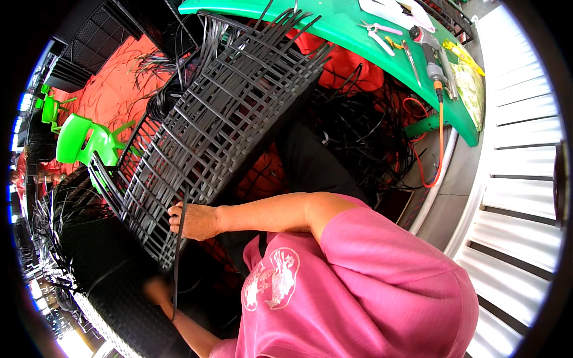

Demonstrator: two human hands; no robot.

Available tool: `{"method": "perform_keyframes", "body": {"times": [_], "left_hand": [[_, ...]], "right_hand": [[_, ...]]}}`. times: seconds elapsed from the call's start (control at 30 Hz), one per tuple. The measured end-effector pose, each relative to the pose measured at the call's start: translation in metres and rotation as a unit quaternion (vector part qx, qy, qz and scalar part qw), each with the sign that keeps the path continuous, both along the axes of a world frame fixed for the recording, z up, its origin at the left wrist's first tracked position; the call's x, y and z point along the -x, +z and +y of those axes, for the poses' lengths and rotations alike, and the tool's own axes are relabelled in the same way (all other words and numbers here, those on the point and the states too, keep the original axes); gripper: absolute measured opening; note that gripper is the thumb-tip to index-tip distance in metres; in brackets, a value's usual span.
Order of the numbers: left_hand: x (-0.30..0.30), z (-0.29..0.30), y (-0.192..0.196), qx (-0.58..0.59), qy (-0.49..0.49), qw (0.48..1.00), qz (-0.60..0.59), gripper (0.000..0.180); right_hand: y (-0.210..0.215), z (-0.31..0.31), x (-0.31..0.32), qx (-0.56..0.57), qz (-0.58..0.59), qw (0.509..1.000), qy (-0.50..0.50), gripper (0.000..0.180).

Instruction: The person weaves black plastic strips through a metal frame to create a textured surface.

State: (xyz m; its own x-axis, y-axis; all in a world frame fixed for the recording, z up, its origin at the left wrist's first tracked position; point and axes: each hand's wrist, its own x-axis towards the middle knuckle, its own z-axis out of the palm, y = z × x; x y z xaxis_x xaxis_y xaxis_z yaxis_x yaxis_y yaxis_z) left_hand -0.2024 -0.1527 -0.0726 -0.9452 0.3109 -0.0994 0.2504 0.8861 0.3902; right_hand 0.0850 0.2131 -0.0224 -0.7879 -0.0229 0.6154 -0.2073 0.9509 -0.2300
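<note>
A half-woven panel of dark grey plastic strips [222, 119] stretches diagonally before me, with loose strip ends fanning out at its far end. At the panel's near end, my right hand [197, 222] is closed on a flat dark strip [177, 265]. That strip hangs down past my left hand [157, 290], close to the panel's lower corner. Motion and shadow smear the left hand, so its fingers do not show clearly. A black, tightly woven piece [98, 256] lies just left of it.
On the green table [334, 25] at the far right lie white-handled snips [380, 40] and a grey air tool [428, 53] with an orange hose [441, 131]. A tangle of black strips [364, 131] lies beneath. A green chair [74, 140] stands left; white slatted panelling [519, 179] is right.
</note>
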Motion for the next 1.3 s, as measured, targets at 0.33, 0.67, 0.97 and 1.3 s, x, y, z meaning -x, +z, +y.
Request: {"method": "perform_keyframes", "body": {"times": [0.33,0.67,0.97,1.3], "left_hand": [[-0.082,0.082,0.059,0.21,0.062,0.974,0.063,0.014],[-0.027,0.021,0.003,0.234,-0.069,0.956,0.165,0.021],[0.027,-0.026,-0.05,0.252,-0.002,0.967,0.049,0.033],[-0.036,0.054,0.002,0.038,0.23,0.956,-0.18,0.027]], "right_hand": [[-0.002,0.006,-0.002,0.008,0.049,0.999,0.003,0.016],[-0.004,0.008,-0.001,0.019,0.04,0.999,0.016,0.017],[-0.007,0.0,0.005,0.077,0.027,0.996,0.021,0.02],[-0.011,0.002,0.003,0.077,-0.017,0.996,0.03,0.023]]}}
